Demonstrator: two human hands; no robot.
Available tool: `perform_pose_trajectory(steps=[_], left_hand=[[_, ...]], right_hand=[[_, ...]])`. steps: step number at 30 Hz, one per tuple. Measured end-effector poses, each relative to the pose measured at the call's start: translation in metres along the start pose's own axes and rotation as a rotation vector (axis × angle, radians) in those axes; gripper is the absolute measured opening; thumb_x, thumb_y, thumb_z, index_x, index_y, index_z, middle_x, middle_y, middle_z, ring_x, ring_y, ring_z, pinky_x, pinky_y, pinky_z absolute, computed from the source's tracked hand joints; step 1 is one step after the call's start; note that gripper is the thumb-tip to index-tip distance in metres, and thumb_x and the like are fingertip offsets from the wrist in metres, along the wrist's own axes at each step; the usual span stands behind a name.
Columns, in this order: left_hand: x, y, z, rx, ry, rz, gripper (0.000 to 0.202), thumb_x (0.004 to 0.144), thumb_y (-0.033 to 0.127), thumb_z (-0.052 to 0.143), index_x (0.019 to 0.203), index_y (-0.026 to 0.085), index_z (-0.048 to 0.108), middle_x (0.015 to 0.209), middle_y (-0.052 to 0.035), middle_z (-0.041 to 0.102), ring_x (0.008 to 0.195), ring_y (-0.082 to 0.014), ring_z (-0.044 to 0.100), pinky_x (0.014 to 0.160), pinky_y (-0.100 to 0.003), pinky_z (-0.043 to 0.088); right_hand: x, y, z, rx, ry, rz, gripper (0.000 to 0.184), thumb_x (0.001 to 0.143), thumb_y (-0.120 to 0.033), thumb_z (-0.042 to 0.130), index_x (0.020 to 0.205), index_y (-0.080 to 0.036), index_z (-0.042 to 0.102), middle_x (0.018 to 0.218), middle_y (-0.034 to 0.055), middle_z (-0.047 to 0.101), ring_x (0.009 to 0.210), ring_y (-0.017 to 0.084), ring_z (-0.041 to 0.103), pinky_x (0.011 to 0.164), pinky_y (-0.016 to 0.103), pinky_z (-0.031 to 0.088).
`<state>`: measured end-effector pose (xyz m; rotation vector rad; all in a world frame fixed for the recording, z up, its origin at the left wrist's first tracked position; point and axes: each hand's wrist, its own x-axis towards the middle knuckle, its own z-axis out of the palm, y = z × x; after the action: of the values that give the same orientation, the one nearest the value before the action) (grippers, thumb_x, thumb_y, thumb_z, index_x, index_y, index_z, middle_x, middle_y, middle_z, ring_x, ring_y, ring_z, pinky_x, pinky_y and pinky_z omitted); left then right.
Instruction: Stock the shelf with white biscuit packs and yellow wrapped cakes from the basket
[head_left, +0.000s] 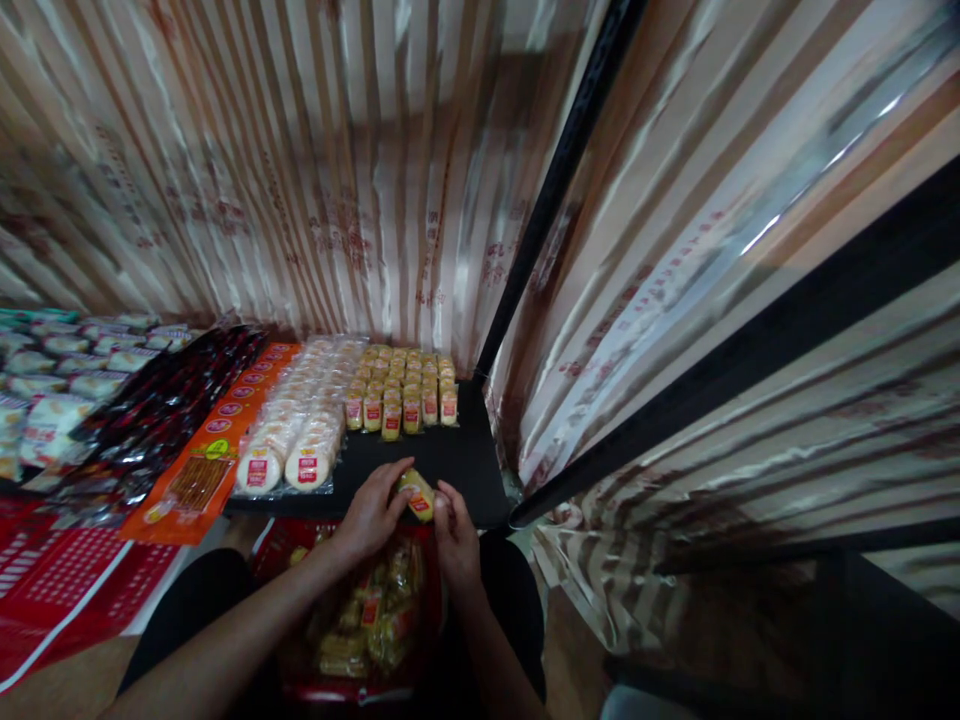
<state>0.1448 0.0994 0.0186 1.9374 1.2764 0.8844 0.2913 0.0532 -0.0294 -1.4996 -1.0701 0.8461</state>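
Between my two hands is a small yellow wrapped snack cake (420,500) with a red label, held above the front edge of a black shelf (465,460). My left hand (375,512) grips its left end, fingers closed around the wrapper. At the other end, the fingertips of my right hand (456,535) pinch the packet. Directly below, a red basket (433,600) between my knees holds many similar yellow packets (367,615). More yellow snack cakes (411,412) stand in close rows on the shelf beyond my hands.
Left of the rows lie round white crackers (306,465) in clear wrap, an orange snack bag (196,485), dark shiny packets (169,410) and white packets (56,425). A red basket (52,590) stands at lower left. Black posts (555,190) and striped curtains (337,170) enclose the shelf.
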Motion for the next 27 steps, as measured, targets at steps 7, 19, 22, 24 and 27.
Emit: perform_pose_trajectory(steps=[7,19,22,24,27], left_hand=[[0.021,0.009,0.012,-0.023,0.010,-0.061,0.039,0.078,0.025,0.050,0.116,0.018,0.053,0.111,-0.0074,0.060,0.101,-0.0176,0.056,0.092,-0.034,0.044],[0.055,0.009,0.048,-0.018,0.033,-0.111,0.033,0.078,0.024,0.050,0.110,0.016,0.055,0.104,-0.0076,0.061,0.094,-0.0183,0.057,0.089,-0.037,0.046],[0.059,0.007,0.057,-0.101,0.069,-0.119,0.040,0.078,0.023,0.050,0.117,0.016,0.050,0.111,-0.0089,0.057,0.088,-0.0160,0.059,0.082,-0.035,0.050],[0.060,0.005,0.063,-0.164,0.104,-0.109,0.042,0.078,0.021,0.047,0.120,0.016,0.047,0.115,-0.0100,0.054,0.092,-0.0157,0.058,0.079,-0.033,0.052],[0.060,0.002,0.069,-0.207,0.149,-0.074,0.043,0.077,0.015,0.043,0.120,0.015,0.045,0.119,-0.0117,0.051,0.104,-0.0173,0.055,0.082,-0.033,0.052]], right_hand=[[0.013,0.010,-0.004,-0.526,0.030,-0.413,0.049,0.078,-0.046,0.055,0.117,-0.017,0.055,0.115,0.0120,0.059,0.108,0.026,0.050,0.093,0.044,0.041],[0.041,0.019,-0.003,-0.409,0.072,-0.254,0.041,0.076,-0.039,0.056,0.112,-0.020,0.059,0.104,0.0100,0.064,0.096,0.026,0.055,0.088,0.041,0.041],[0.049,0.021,-0.005,-0.369,0.103,-0.175,0.043,0.075,-0.041,0.056,0.112,-0.019,0.059,0.101,0.0110,0.065,0.094,0.027,0.054,0.087,0.041,0.040],[0.055,0.022,-0.004,-0.364,0.142,-0.157,0.042,0.076,-0.040,0.054,0.112,-0.018,0.058,0.102,0.0116,0.064,0.094,0.026,0.053,0.088,0.041,0.039],[0.064,0.022,-0.002,-0.387,0.173,-0.185,0.041,0.077,-0.039,0.052,0.111,-0.016,0.058,0.104,0.0130,0.062,0.096,0.027,0.051,0.088,0.040,0.038]])
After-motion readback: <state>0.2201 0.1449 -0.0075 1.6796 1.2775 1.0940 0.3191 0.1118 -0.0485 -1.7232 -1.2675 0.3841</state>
